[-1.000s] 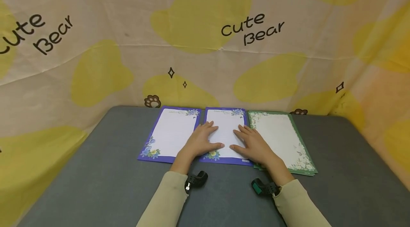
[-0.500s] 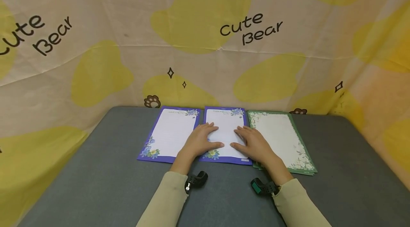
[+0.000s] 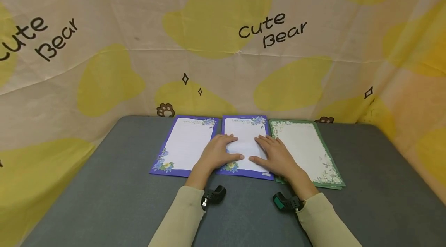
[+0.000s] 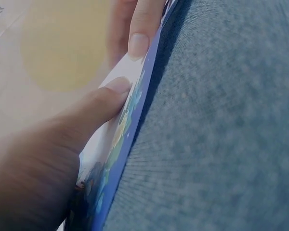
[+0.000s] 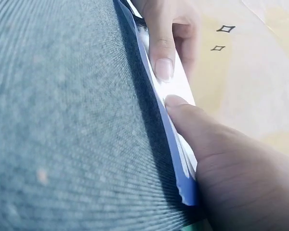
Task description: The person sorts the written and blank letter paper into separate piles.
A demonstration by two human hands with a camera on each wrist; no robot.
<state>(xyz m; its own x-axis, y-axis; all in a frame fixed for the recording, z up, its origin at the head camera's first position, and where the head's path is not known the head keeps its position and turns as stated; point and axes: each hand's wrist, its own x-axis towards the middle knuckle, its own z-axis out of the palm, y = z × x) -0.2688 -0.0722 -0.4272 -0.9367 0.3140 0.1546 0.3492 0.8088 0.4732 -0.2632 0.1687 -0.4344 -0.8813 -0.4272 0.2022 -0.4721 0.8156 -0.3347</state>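
Note:
In the head view, a purple-bordered sheet of letter paper with blue flowers lies at the middle of the table. My left hand rests on its left part and my right hand on its right part, fingers extended, thumbs pointing at each other. Both wrist views show the left thumb and right thumb touching the white face near the purple lower edge, which lifts slightly off the table. A matching purple sheet lies left of it. On the right is a stack of green-bordered sheets.
The dark grey table extends to both sides and in front of the papers. A cream cloth with yellow patches and lettering hangs right behind the table's far edge. Each wrist wears a black camera strap.
Both hands stay on the middle sheet with almost no movement. The right fingers shift very slightly; the papers keep their places.

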